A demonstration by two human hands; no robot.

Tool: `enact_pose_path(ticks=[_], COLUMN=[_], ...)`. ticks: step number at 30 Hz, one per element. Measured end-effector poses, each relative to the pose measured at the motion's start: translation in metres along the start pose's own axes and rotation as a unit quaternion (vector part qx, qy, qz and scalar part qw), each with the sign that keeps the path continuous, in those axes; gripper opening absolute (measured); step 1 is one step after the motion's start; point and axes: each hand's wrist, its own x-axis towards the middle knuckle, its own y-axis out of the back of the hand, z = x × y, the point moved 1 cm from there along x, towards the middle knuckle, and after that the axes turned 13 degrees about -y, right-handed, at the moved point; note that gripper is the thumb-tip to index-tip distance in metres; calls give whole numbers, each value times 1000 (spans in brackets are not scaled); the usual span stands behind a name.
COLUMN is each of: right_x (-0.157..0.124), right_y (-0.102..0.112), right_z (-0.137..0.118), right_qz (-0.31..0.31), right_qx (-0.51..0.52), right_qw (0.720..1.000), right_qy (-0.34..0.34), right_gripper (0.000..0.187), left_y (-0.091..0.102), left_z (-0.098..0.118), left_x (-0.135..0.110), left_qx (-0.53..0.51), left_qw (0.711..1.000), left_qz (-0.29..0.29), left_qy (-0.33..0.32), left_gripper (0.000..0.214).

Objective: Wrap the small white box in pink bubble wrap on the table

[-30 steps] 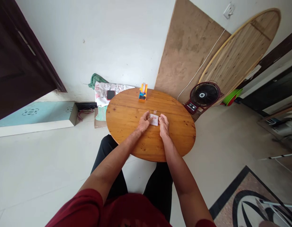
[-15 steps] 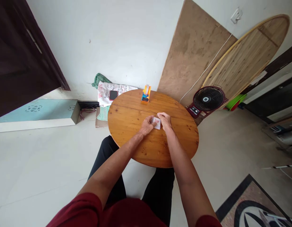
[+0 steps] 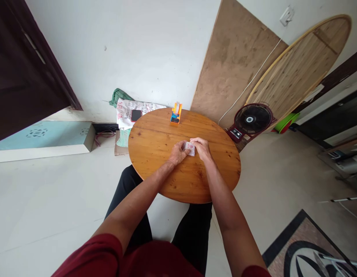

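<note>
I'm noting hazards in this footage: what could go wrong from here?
The small whitish piece might slip or crease between the left hand and right hand. The orange tape dispenser stands near the far edge of the table; a bump might topple it. The nearby fan, if running, might blow the piece about.

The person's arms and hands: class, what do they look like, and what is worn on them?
The left sleeve and right sleeve are dark red and short. The left forearm and right forearm are bare. The left hand and right hand wear no gloves, and no watch shows at either wrist. Rings cannot be made out.
</note>
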Motion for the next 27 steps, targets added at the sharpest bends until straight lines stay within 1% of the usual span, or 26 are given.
enact_pose_path(ticks=[7,10,12,14,16,17,18,19,20,21,23,24,25,27], right_x=[-5,-15,-26,-38,-49,-54,-58,-61,-64,-66,-68,-67,-66,-62], right_y=[12,20,23,22,18,17,15,15,16,19,27,31,35,36], right_z=[3,-1,-6,-12,-17,-19,-20,-20,-19,-18,-11,-6,1,15], right_qz=[-42,-68,-70,-53,-34,-27,-24,-23,-20,-10,38,70,96,115], right_qx=[-35,-107,-204,-316,-413,-445,-460,-455,-429,-381,-242,-168,-105,-28], right_qw=[997,987,964,928,888,873,866,870,883,906,955,972,982,992], right_qy=[46,102,155,189,198,196,193,191,189,186,169,149,120,52], right_gripper=[18,21,25,32,36,37,37,36,36,36,41,43,43,45], left_y=[1,2,3,3,4,4,4,4,5,4,3,2,1,-1], left_z=[-1,-2,-1,0,1,1,2,2,2,2,3,3,3,5], left_x=[0,1,1,2,1,1,1,1,0,0,0,0,0,0], left_qx=[16,22,22,20,17,15,12,9,6,1,-11,-19,-28,-49], left_qw=[1000,1000,1000,1000,1000,1000,1000,1000,1000,1000,1000,1000,1000,999], left_qz=[-6,-7,-8,-12,-15,-16,-17,-17,-18,-18,-15,-12,-9,1], left_qy=[-7,-10,-12,-12,-13,-13,-13,-12,-11,-9,-3,2,6,15], left_gripper=[51,49,48,47,48,49,51,52,54,55,60,63,66,74])
